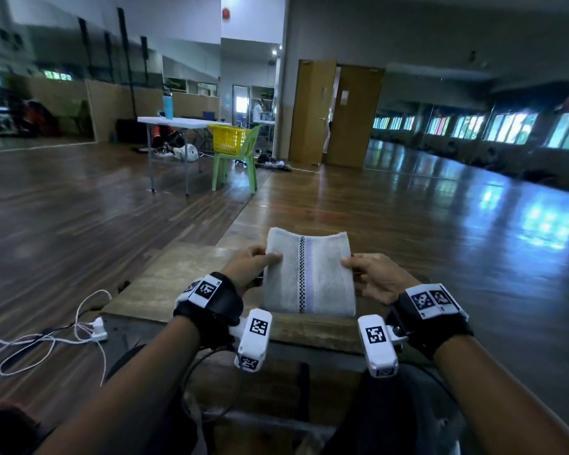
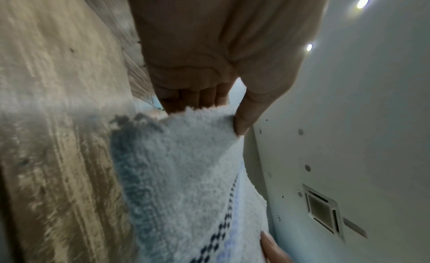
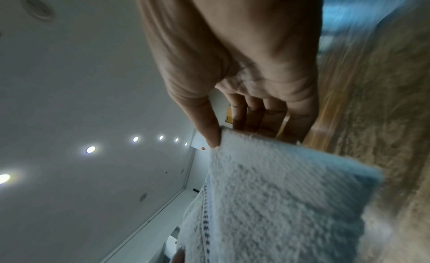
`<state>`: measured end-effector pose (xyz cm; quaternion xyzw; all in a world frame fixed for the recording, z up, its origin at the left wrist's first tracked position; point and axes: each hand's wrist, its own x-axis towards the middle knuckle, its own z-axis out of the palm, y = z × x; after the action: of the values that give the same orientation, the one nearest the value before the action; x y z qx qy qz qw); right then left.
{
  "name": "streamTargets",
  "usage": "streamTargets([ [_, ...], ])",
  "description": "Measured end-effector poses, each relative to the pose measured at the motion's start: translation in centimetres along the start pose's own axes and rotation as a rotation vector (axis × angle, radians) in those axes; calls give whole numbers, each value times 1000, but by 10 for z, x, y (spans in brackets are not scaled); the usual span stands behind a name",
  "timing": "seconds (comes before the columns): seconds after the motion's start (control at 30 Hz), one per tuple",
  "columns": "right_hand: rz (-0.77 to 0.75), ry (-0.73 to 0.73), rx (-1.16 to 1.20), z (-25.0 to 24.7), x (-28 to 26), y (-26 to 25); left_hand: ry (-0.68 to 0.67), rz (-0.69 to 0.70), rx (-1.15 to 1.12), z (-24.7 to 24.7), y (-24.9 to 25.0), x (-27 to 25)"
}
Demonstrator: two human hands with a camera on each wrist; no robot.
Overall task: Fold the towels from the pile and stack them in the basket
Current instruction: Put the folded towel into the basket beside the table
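Note:
A folded white towel (image 1: 309, 274) with a dotted dark and lilac stripe down its middle is held just above a worn wooden table (image 1: 165, 284). My left hand (image 1: 257, 261) pinches its left edge, thumb on top and fingers underneath. My right hand (image 1: 365, 267) pinches the right edge the same way. In the left wrist view the thumb (image 2: 244, 119) presses the fluffy towel (image 2: 186, 175) against the fingers. The right wrist view shows the thumb (image 3: 211, 134) on the towel's (image 3: 279, 193) corner. A yellow basket (image 1: 228, 138) sits on a green chair far back.
The green chair (image 1: 240, 159) stands beside a white folding table (image 1: 178, 121) with a blue bottle (image 1: 168, 105). White cables and a power strip (image 1: 97, 328) lie on the wooden floor to my left. Wooden doors (image 1: 339, 113) are at the back.

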<state>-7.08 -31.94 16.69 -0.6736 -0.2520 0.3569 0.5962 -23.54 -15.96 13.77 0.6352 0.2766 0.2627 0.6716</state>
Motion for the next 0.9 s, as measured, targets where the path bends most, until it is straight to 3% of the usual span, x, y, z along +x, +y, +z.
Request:
streamTargets([
  [0.33, -21, -291, -7, 88, 18, -26, 316, 84, 48, -80, 26, -57],
  [0.57, 42, -609, -88, 205, 28, -26, 625, 45, 44, -161, 26, -133],
  [0.9, 36, -974, -218, 368, -20, 15, 1061, -17, 56, -240, -8, -260],
])
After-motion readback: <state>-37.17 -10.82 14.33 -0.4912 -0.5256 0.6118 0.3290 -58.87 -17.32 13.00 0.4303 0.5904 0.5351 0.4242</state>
